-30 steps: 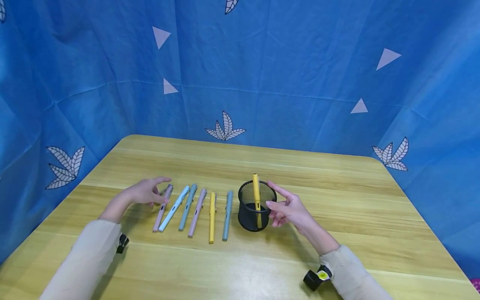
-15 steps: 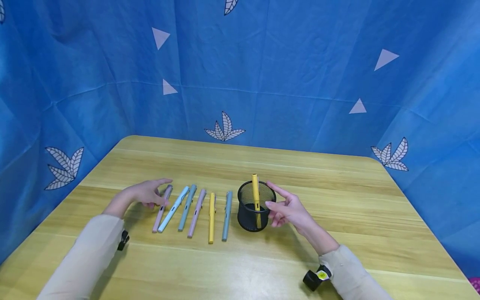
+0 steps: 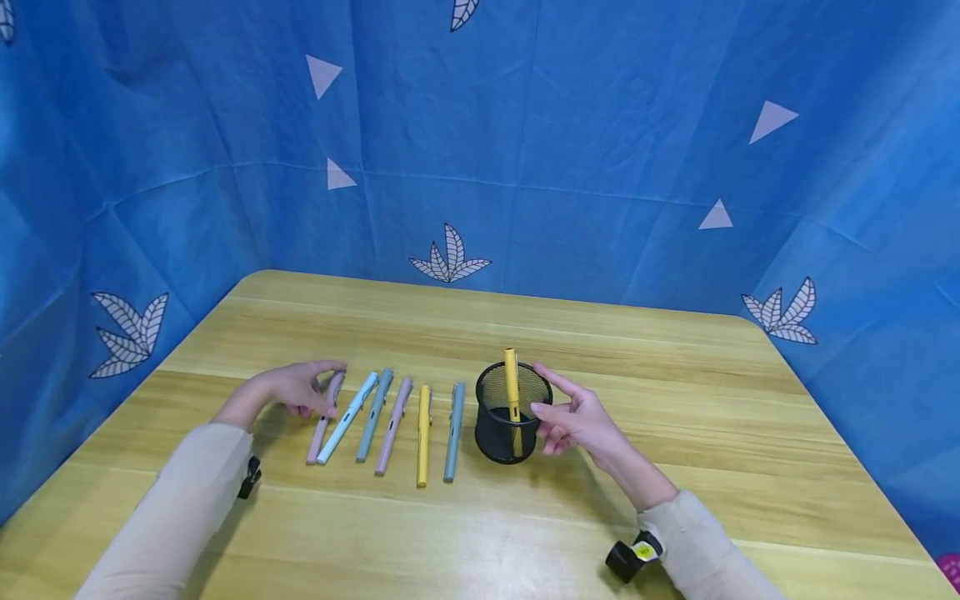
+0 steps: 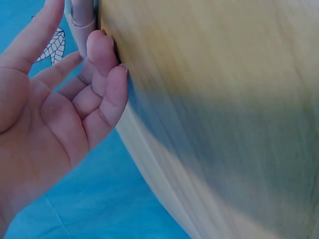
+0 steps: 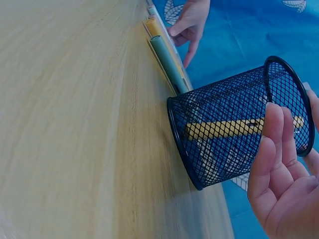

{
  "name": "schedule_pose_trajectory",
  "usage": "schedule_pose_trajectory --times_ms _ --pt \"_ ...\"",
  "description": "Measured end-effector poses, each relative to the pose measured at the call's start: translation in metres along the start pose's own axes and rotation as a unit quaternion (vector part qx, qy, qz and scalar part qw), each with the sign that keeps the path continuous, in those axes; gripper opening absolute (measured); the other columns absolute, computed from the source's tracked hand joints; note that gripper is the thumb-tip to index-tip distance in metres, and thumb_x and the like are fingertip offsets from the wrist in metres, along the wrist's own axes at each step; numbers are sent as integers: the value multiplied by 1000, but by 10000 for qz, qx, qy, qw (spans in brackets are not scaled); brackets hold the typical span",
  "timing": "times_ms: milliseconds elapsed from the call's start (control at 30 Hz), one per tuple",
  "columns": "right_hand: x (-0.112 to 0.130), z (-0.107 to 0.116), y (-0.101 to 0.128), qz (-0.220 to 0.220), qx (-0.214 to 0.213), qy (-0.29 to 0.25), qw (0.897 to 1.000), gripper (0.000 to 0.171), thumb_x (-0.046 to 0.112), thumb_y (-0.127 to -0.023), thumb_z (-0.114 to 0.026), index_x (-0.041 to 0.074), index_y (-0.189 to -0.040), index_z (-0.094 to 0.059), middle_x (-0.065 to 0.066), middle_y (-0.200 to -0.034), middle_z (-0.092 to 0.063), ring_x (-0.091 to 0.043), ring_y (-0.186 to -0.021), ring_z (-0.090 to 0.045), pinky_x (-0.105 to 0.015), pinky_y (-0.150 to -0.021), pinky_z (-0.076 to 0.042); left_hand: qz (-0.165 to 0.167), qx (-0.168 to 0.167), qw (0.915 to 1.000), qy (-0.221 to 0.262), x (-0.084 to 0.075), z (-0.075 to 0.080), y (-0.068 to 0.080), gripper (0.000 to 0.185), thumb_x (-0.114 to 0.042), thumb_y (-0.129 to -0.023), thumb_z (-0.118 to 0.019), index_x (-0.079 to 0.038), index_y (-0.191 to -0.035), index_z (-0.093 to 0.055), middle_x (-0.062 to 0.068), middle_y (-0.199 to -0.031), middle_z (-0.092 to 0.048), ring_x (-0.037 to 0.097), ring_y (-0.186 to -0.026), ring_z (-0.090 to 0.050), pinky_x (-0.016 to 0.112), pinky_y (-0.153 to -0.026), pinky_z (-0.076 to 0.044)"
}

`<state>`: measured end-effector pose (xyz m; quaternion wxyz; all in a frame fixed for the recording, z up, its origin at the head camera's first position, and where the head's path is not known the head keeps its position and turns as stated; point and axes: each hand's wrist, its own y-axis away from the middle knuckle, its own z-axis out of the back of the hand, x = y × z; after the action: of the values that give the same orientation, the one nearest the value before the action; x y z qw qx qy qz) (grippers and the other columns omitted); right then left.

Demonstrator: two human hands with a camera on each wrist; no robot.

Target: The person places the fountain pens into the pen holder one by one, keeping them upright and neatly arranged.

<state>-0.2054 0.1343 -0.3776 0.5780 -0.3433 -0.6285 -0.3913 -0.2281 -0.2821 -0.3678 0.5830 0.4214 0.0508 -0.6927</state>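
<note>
In the head view my left hand (image 3: 300, 387) is over the leftmost purple pen (image 3: 318, 439), its thumb and forefinger curled about the pen's upper part. The left wrist view shows the fingers against this pen (image 4: 82, 22), with the lower fingers bent. My right hand (image 3: 573, 417) holds the black mesh pen holder (image 3: 498, 433) from the right, forefinger and thumb at the rim. A yellow pen (image 3: 512, 383) stands inside, leaning slightly. Through the mesh, the right wrist view shows this yellow pen (image 5: 224, 129) too.
Beside the left hand lie a light blue pen (image 3: 348, 418), a teal pen (image 3: 374, 417), a second purple pen (image 3: 393, 427), another yellow pen (image 3: 423, 437) and a blue-grey pen (image 3: 454, 433). They form a loose row on the wooden table (image 3: 480, 542). A blue curtain (image 3: 570, 150) hangs behind.
The left hand has shifted slightly right, and its thumb now overlaps the leftmost purple pen. The right hand and the pen holder have stayed in place.
</note>
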Motion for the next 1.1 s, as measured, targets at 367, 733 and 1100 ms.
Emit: schedule_pose_trajectory --times_ms 367,733,1100 --pt "-1 0 1 -14 -10 5 10000 68 14 -86 -61 15 -142 -24 -8 -60 -60 -14 -44 -57 -25 -43 -47 58 -78 9997 209 2 0 -4 87 -18 -77 -71 4 -139 -14 10 -73 -52 15 -52 -46 25 -48 -39" --pt "-1 0 1 -41 -18 1 10000 67 14 -86 -60 17 -142 -24 -10 -61 -60 -14 -44 -57 -25 -43 -47 54 -209 9996 188 4 1 -7 82 -15 -75 -73 2 -136 -22 11 -76 -54 16 -56 -49 26 -50 -42" --pt "-1 0 0 6 53 -63 10000 67 13 -87 -59 15 -143 -22 -8 -61 -60 -14 -44 -57 -24 -42 -46 -93 -263 9990 338 4 2 -3 76 -10 -72 -74 4 -131 -28 11 -76 -50 18 -61 -50 29 -56 -44"
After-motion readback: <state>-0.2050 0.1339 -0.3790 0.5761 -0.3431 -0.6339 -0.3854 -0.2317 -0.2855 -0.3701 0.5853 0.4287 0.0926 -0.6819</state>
